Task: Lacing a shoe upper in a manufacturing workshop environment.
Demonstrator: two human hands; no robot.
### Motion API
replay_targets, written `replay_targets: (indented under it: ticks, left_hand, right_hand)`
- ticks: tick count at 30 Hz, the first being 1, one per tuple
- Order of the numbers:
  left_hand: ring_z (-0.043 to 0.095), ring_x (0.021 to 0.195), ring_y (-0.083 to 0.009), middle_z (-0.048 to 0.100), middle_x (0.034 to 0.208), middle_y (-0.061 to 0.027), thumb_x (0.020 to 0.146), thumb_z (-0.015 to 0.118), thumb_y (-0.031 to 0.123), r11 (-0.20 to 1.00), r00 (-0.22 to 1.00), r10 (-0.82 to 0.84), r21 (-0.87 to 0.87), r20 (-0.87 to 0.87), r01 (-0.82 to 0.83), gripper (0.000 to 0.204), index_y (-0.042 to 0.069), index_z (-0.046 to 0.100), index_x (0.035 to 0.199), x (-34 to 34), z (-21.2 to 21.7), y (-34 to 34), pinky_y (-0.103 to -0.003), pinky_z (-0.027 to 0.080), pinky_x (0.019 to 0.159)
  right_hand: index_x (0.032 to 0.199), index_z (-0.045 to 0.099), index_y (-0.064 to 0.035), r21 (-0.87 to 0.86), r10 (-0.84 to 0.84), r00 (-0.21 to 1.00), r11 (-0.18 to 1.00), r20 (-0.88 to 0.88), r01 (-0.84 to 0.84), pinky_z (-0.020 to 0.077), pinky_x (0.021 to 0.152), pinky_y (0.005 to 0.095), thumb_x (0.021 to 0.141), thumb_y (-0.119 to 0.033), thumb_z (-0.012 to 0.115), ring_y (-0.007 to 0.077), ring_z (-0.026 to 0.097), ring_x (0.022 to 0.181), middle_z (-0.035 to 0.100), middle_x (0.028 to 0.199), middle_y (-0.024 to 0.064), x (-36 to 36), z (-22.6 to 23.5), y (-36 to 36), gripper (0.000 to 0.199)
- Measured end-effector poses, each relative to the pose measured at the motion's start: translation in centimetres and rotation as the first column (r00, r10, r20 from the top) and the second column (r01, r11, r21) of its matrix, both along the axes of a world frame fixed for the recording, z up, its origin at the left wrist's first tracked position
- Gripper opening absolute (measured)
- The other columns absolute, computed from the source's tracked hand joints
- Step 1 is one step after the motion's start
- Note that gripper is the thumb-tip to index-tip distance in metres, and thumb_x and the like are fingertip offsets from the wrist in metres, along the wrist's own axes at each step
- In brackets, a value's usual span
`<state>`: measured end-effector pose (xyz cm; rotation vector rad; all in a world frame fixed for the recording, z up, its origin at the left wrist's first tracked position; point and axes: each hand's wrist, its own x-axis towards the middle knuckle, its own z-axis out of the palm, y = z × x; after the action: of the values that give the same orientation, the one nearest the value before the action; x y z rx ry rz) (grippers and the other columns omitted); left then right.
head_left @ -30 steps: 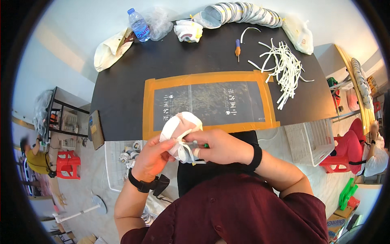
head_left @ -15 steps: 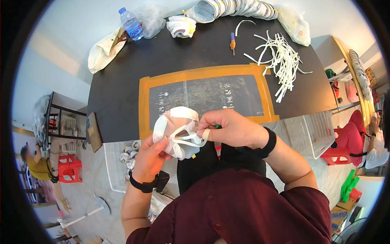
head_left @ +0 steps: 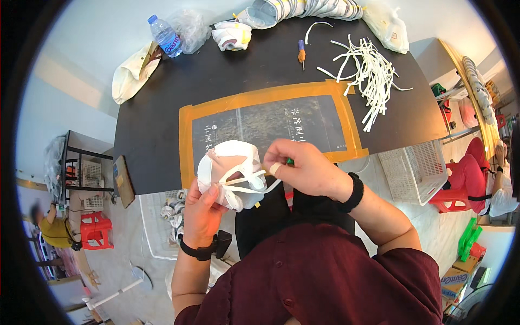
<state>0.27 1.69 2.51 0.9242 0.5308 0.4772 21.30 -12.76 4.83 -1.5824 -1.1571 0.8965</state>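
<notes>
My left hand (head_left: 201,214) is closed around a white and pale pink shoe upper (head_left: 215,163), thumb on its near side. A white shoelace (head_left: 242,180) crosses the upper's opening, with a loop reaching toward my other hand. My right hand (head_left: 306,169) is closed just right of the upper, its thumb and forefinger pinched by the lace. Inside its curled fingers shows a bit of a green-handled tool (head_left: 291,161); the rest of the tool is hidden. Whether the fingertips also grip the lace is too small to tell.
Orange tape frames a dark printed sheet (head_left: 260,127) on the black table (head_left: 260,73). A bundle of white laces (head_left: 371,76), a screwdriver-like tool (head_left: 301,51), nested uppers (head_left: 303,8) and a water bottle (head_left: 165,37) lie beyond. White crates (head_left: 414,173) stand below; people sit at both sides.
My right hand has drawn slightly away from the upper, and the tool's thin metal shaft no longer shows. The upper has shifted a little left with my left hand.
</notes>
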Motion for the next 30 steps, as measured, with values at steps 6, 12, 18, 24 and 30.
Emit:
replay_targets:
  ticks: [6, 12, 18, 24, 30]
  left_hand:
    - [0.065, 0.099, -0.021, 0.065, 0.116, -0.0117, 0.095, 0.059, 0.018, 0.987, 0.995, 0.091, -0.13, -0.042, -0.096, 0.038, 0.008, 0.051, 0.13, 1.2, 0.2, -0.9, -0.032, 0.057, 0.07]
    - [0.06, 0.078, -0.011, 0.064, 0.104, -0.003, 0.097, 0.056, 0.024, 0.92, 0.985, -0.145, -0.354, 0.094, 0.17, 0.034, 0.011, 0.052, 0.128, 2.6, -0.8, -1.6, -0.021, 0.042, 0.046]
    - [0.063, 0.081, -0.0104, 0.065, 0.105, -0.0018, 0.096, 0.057, 0.02, 0.903, 0.974, -0.205, -0.366, 0.097, 0.226, 0.036, 0.013, 0.049, 0.131, 3.4, -1.6, -2.4, -0.021, 0.043, 0.048]
    - [0.062, 0.074, -0.0099, 0.064, 0.102, -0.0012, 0.095, 0.058, 0.016, 0.91, 0.974, -0.228, -0.352, 0.013, 0.218, 0.034, 0.012, 0.052, 0.128, 4.1, -0.6, -3.3, -0.021, 0.042, 0.043]
    - [0.062, 0.071, -0.0099, 0.065, 0.093, -0.0016, 0.096, 0.057, 0.013, 0.868, 0.962, -0.26, -0.417, 0.082, 0.27, 0.023, 0.01, 0.057, 0.119, 4.3, -0.8, -2.8, -0.023, 0.042, 0.046]
  right_hand:
    - [0.103, 0.067, -0.0056, 0.298, -0.223, 0.97, 0.936, 0.096, 0.186, 0.0481, 0.067, 0.0287, 0.09, -0.008, 0.059, 0.0153, 0.059, 0.082, 0.063, 0.089, 0.0054, -0.5, 0.4, -0.3, 0.015]
    - [0.113, 0.067, -0.0101, 0.137, -0.011, 0.989, 0.99, 0.148, -0.01, 0.0522, 0.065, 0.0339, 0.09, -0.004, 0.059, 0.0203, 0.065, 0.073, 0.065, 0.091, 0.0092, -1.3, 1.2, -0.8, 0.025]
    - [0.108, 0.062, -0.0173, 0.133, -0.057, 0.804, 0.991, 0.592, -0.028, 0.0538, 0.061, 0.0396, 0.075, -0.011, 0.063, 0.0294, 0.064, 0.073, 0.06, 0.087, 0.0075, -0.7, 1.5, -1.0, 0.034]
    - [0.096, 0.059, -0.0098, 0.261, -0.14, 0.701, 0.963, 0.7, -0.069, 0.053, 0.056, 0.0382, 0.073, -0.008, 0.064, 0.0281, 0.063, 0.068, 0.059, 0.092, 0.0056, -1.2, 0.8, -0.2, 0.024]
    - [0.097, 0.059, -0.0068, 0.244, -0.142, 0.691, 0.968, 0.709, -0.052, 0.0522, 0.055, 0.0375, 0.073, -0.006, 0.064, 0.0267, 0.063, 0.064, 0.057, 0.092, 0.0072, -1.1, -0.1, -0.7, 0.024]
